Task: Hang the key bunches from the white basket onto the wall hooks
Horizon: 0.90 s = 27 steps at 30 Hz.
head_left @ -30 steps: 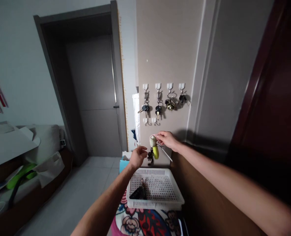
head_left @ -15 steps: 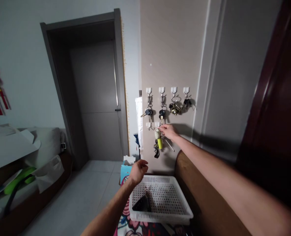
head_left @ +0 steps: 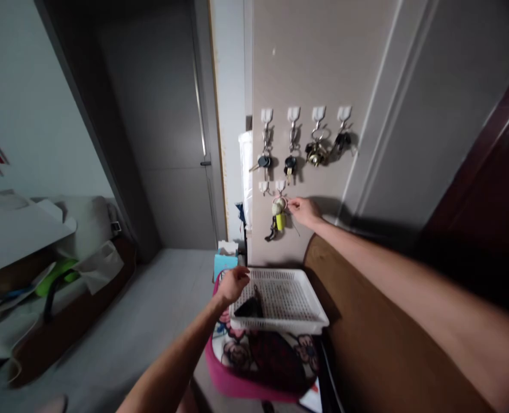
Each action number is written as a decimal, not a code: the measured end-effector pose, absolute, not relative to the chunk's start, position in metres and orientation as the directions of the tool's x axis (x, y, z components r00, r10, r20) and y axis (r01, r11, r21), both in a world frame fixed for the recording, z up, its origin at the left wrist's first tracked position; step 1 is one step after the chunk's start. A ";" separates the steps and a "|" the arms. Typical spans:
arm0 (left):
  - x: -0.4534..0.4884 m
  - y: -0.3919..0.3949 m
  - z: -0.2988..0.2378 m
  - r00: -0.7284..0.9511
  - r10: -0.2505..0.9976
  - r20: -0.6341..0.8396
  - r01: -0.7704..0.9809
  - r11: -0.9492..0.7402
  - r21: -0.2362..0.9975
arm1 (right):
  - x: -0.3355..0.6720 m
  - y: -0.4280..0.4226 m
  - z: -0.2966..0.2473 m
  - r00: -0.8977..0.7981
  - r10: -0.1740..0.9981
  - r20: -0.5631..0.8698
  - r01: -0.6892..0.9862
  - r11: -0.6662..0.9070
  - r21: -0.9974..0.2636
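My right hand (head_left: 305, 211) reaches to the wall, thumb and index fingertips pinched at the right edge of a pinkish key ring (head_left: 286, 202). This ring hangs below a small white hook (head_left: 281, 186) and carries a pale round charm (head_left: 277, 207), a yellow-green tag (head_left: 280, 222) and dark pieces beneath. My left hand (head_left: 234, 283) hovers at the left rim of a white perforated basket (head_left: 300, 292), fingers loosely curled, nothing visible in them. Inside the basket lies a black triangular item (head_left: 249, 308) with a small metal clasp.
Four keysets hang in the upper row, including a brass-coloured bunch (head_left: 316, 154). Beside the lower hook is another white hook (head_left: 263, 187). The basket rests on a flowered pink-edged seat (head_left: 237, 381). A brown wooden panel (head_left: 366, 321) stands right, a blue box (head_left: 226, 263) behind.
The view has tilted down and come closer. My right fingertips have shifted slightly right and down from the hook, and the key bunch hangs there. My left hand stays by the basket.
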State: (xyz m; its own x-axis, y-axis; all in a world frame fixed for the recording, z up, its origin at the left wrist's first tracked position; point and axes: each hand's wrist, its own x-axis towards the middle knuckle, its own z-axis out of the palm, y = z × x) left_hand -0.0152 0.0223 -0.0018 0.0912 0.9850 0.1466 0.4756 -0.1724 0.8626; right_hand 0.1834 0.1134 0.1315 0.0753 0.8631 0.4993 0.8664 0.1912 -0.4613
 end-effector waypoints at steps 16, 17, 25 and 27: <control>-0.001 -0.006 -0.010 0.229 0.966 0.122 0.834 -0.259 0.487 | 0.155 0.010 0.030 -0.668 0.703 -0.244 0.744 0.626 -0.231; 0.001 -0.006 -0.010 0.211 0.971 0.113 0.841 -0.239 0.485 | 0.156 0.011 0.029 -0.666 0.707 -0.238 0.746 0.630 -0.215; 0.019 0.012 -0.027 0.181 0.983 0.011 0.729 -0.142 0.670 | 0.162 0.019 0.030 -0.640 0.744 -0.192 0.768 0.623 -0.145; 0.024 0.016 -0.031 0.139 0.990 0.001 0.719 -0.102 0.688 | 0.164 0.019 0.031 -0.636 0.745 -0.201 0.770 0.631 -0.098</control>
State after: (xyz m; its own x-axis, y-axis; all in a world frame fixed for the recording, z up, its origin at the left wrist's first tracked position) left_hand 0.0238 0.0158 -0.0307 0.1395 0.9902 0.0013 0.7187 -0.1021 0.6878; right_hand 0.1637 0.0190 0.0313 -0.6358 0.7452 -0.2011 0.7700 0.6305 -0.0977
